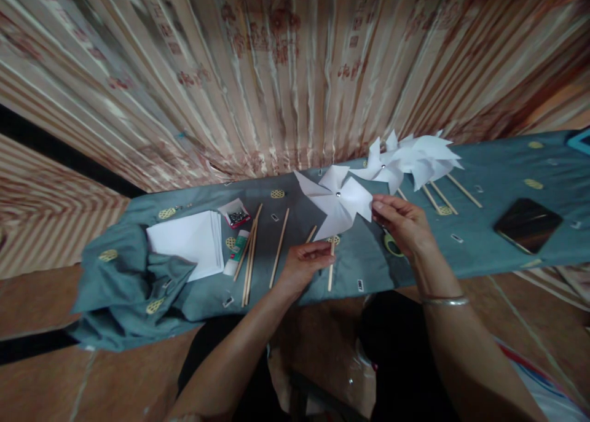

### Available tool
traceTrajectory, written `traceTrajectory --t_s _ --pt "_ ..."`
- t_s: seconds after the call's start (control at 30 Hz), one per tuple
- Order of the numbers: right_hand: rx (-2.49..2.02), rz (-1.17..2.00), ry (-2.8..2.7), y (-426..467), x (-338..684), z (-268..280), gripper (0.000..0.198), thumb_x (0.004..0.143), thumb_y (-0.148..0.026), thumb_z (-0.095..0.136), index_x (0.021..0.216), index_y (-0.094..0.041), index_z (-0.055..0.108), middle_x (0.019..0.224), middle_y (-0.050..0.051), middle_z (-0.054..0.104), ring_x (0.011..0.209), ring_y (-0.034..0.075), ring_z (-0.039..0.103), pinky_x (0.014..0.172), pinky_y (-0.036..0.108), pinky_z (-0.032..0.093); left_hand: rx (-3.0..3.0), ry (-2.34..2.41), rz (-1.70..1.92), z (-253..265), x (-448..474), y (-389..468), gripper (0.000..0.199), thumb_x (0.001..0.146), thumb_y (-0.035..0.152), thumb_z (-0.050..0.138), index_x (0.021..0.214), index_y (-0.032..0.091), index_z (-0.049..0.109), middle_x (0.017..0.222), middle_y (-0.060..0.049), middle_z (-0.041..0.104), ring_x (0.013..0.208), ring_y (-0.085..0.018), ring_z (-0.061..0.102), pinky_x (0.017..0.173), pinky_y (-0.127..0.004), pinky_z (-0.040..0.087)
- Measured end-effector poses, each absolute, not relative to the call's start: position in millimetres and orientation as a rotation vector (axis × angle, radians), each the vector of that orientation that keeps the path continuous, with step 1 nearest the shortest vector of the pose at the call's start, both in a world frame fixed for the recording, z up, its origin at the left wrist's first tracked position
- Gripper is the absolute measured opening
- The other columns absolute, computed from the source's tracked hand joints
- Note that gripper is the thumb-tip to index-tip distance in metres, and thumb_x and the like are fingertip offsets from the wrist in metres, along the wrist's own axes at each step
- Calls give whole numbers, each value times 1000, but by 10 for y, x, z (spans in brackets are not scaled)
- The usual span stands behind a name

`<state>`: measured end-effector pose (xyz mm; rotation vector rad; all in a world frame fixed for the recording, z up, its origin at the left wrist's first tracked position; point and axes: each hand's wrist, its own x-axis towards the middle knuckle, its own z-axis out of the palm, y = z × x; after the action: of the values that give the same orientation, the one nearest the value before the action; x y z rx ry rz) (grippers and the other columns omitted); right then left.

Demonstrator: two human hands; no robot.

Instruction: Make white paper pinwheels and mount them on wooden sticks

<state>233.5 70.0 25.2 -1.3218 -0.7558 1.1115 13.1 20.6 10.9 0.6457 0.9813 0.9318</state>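
Note:
A white paper pinwheel (338,195) with a shiny pin at its centre is held up above the cloth. My left hand (306,263) pinches its wooden stick (330,274) below the blades. At the right, my right hand (400,219) has thumb and fingers closed on the tip of one blade. Under that hand, partly hidden, lies something with a yellow-green ring handle (391,244), perhaps scissors. More white pinwheels (419,158) lie overlapping behind, their sticks (442,198) pointing toward me.
A stack of white paper (187,241) lies left, beside an open box of pins (236,216), a green glue stick (238,250) and loose wooden sticks (251,256). A dark phone (528,225) rests at the right of the narrow cloth-covered table (488,219). A patterned curtain (286,72) hangs behind.

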Motion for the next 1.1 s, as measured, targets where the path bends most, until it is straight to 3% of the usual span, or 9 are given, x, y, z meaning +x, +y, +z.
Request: traceTrajectory --t_s 0.87,1.1 --pt "-1294 1277 -815 571 2118 318 34 48 -41 92 73 -24 77 66 -2 72 54 8 60 56 21 51 683 1051 1029 38 136 240 37 46 24 89 80 17 79 75 -4 76 70 -15 67 76 -30 55" --pt "-1305 1310 -810 550 2058 315 39 44 -45 93 73 -24 78 67 -1 74 57 9 64 56 20 52 702 1049 1036 6 144 246 37 46 25 89 81 17 79 75 -3 76 70 -15 67 76 -30 55"
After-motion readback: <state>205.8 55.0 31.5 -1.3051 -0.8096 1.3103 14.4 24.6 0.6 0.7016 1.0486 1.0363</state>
